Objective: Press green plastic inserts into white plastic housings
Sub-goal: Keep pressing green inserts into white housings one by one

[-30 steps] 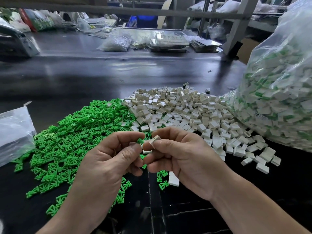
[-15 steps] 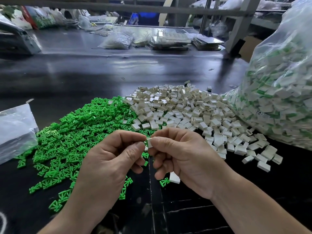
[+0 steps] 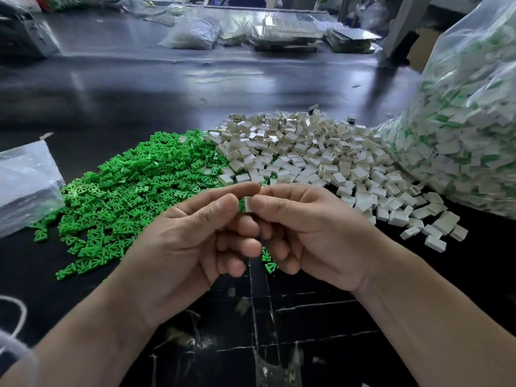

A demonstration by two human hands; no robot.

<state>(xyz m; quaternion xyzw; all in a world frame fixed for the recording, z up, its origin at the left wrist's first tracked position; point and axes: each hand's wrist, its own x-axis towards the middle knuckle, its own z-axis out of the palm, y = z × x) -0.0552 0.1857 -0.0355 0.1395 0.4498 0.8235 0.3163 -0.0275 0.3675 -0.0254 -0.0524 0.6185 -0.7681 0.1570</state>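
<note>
Both hands meet above the dark table's near middle. My right hand pinches a small white housing between thumb and forefinger. My left hand pinches against the same piece from the left, where a sliver of green insert shows at the housing's left edge. A wide heap of loose green inserts lies to the left. A heap of loose white housings lies behind and to the right of my hands.
A big clear bag of finished white-and-green pieces fills the right side. A smaller clear plastic bag lies at the left edge. More bags and trays sit at the table's far side.
The green insert, visible between my fingertips a second ago, has gone almost wholly into the white housing. My hands have closed together.
</note>
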